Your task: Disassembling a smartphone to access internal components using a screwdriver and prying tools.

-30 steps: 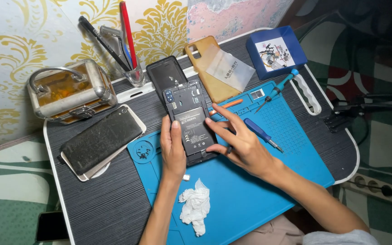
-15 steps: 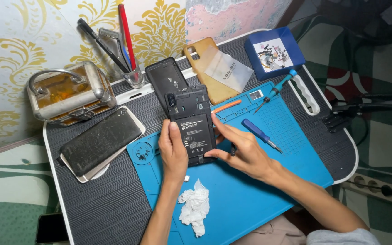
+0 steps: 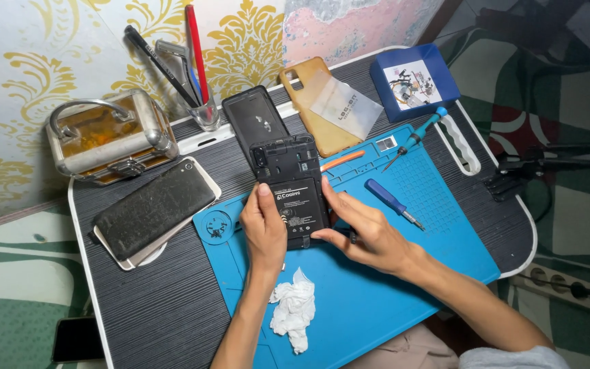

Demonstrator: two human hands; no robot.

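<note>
I hold the opened phone (image 3: 293,195), its back off and battery showing, flat on the blue work mat (image 3: 390,273) near the middle of the counter (image 3: 151,301). My left hand (image 3: 264,229) clamps its left edge, thumb laid up along the side, and my right hand (image 3: 370,236) presses fingers against its lower right edge, so both grips are closed on the phone. The risk I see is a slip: the phone's top end overhangs the mat towards the loose black back cover (image 3: 254,123) lying just behind it, and a hard push from my right fingers could skid it into that cover or twist the bare frame. Pressing on the exposed battery could also dent it. The blue screwdriver (image 3: 390,203) lies just beside my right hand, where my wrist could knock it and send it rolling, and the crumpled tissue (image 3: 293,309) sits near my left forearm, close enough to be dragged along. Compared with half a second ago, the phone lies slightly more upright on the mat, my left hand has closed firmer around its edge, and my right fingers have slid lower along the right side; everything else on the counter is unmoved.
</note>
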